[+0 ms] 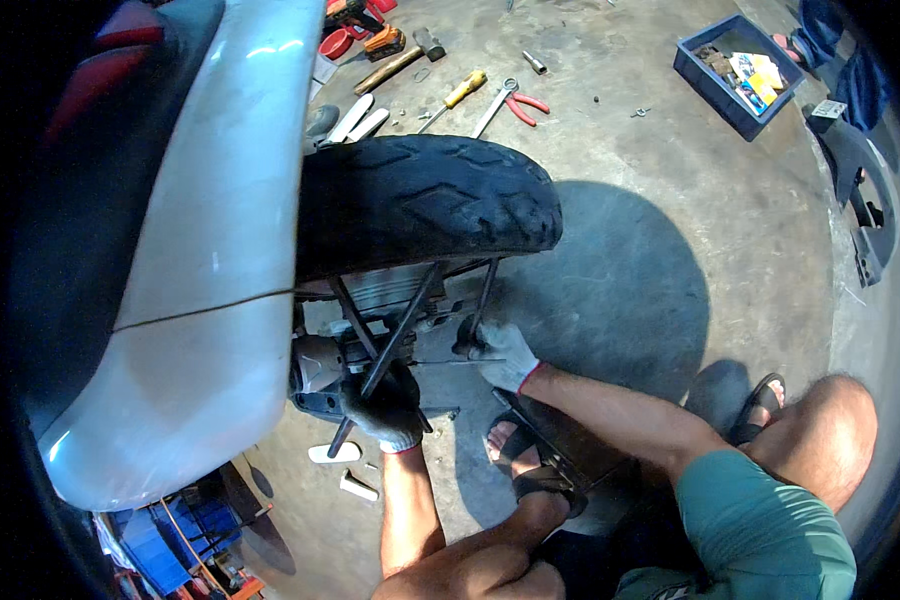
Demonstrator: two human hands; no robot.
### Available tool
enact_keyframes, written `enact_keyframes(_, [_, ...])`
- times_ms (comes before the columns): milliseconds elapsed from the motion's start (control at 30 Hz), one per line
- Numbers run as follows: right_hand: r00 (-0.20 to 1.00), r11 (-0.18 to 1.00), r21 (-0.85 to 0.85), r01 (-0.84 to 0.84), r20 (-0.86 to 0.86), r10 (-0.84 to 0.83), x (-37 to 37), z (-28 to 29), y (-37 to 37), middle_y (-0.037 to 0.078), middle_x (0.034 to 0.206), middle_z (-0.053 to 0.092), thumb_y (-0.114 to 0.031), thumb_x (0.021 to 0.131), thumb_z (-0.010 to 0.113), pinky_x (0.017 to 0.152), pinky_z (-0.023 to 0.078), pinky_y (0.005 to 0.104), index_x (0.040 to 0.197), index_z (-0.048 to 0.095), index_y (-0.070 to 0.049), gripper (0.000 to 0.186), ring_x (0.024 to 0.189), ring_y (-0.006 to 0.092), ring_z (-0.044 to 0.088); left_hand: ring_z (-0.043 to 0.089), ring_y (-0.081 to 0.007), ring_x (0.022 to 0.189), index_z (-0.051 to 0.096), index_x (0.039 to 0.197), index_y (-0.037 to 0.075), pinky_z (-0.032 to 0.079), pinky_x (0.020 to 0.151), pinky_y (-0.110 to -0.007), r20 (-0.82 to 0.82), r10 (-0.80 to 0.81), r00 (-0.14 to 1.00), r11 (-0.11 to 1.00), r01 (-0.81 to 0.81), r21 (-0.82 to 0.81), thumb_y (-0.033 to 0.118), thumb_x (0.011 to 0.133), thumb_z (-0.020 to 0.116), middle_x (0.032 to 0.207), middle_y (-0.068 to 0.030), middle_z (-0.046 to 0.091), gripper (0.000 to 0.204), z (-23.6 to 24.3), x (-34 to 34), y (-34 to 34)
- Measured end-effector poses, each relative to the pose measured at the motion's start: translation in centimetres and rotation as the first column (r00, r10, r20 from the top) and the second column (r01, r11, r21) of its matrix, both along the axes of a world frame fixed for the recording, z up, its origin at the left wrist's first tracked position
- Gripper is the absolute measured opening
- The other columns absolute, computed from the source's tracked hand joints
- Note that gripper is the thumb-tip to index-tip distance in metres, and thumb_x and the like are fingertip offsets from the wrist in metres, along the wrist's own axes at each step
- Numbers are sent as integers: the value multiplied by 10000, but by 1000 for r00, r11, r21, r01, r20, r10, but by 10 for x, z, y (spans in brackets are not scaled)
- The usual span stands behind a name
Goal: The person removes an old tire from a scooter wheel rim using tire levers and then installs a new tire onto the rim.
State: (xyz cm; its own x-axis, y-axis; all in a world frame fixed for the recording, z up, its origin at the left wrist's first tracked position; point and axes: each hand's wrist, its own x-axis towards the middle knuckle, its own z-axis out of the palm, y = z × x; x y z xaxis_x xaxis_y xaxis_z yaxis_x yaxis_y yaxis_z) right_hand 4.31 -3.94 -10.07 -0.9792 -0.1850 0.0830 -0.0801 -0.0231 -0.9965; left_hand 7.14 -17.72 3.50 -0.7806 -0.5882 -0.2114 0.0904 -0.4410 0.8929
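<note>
A white-bodied motorcycle or scooter (pixel 205 240) fills the left side, its black tyre (pixel 430 195) reaching toward the middle. Below the tyre, black bars (pixel 403 330) cross in front of metal parts. My left hand (pixel 383 400), in a white glove with a dark palm, is among these parts. One black bar passes over it, and its fingers are lost in the dark. My right hand (pixel 508 357), gloved too, is curled closed at the lower end of another black bar (pixel 484 292). A thin pale rod (pixel 445 362) runs between the hands. What the right fingers grip is hidden.
Beyond the tyre lie a yellow-handled screwdriver (pixel 465 88), a spanner (pixel 495 107), red-handled pliers (pixel 526 107) and a hammer (pixel 388 70). A blue crate (pixel 740 75) stands far right. Small white pieces (pixel 334 453) lie near my left forearm. A blue bin (pixel 150 550) sits lower left.
</note>
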Motion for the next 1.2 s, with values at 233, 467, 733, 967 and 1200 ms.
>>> enact_keyframes(233, [977, 812, 578, 77, -206, 54, -54, -36, -2, 166, 857, 674, -242, 781, 619, 724, 496, 475, 1021, 662, -75, 296, 809, 356, 644, 656, -202, 772, 629, 948, 91, 557, 749, -318, -90, -86, 992, 988, 97, 117, 495, 882, 469, 863, -87, 677, 439, 3, -2, 8])
enact_keyframes(467, [976, 607, 794, 17, -145, 161, -66, -22, 50, 178, 770, 653, -248, 758, 603, 659, 500, 473, 877, 641, -84, 206, 764, 352, 650, 638, -236, 820, 616, 904, 110, 546, 749, -333, -124, -99, 987, 993, 106, 56, 492, 885, 474, 890, -102, 657, 409, -9, 16, -17])
enact_keyframes(733, [977, 496, 867, 42, -140, 163, -94, 4, 146, 167, 1011, 646, -146, 810, 535, 782, 523, 434, 1028, 608, -58, 245, 930, 333, 648, 561, -200, 700, 569, 824, 139, 477, 648, -313, 113, 2, 994, 990, -18, 141, 526, 855, 471, 738, -29, 573, 401, 12, 3, 9])
enact_keyframes(967, [975, 335, 937, -95, 20, 220, -60, 33, 195, 172, 1047, 635, -127, 804, 555, 803, 504, 458, 1103, 581, -69, 306, 947, 351, 634, 564, -158, 682, 579, 829, 128, 469, 618, -268, 114, 2, 994, 998, -9, 61, 446, 897, 477, 733, -9, 576, 341, 31, 2, 11])
enact_keyframes(1200, [991, 726, 675, -132, 115, 73, 20, 42, 176, 208, 1000, 654, -245, 866, 597, 820, 493, 442, 1017, 623, -41, 256, 970, 392, 615, 537, -133, 574, 587, 828, 147, 436, 506, -243, -29, -178, 984, 974, 180, 139, 406, 927, 492, 676, 2, 574, 293, 5, -3, -2])
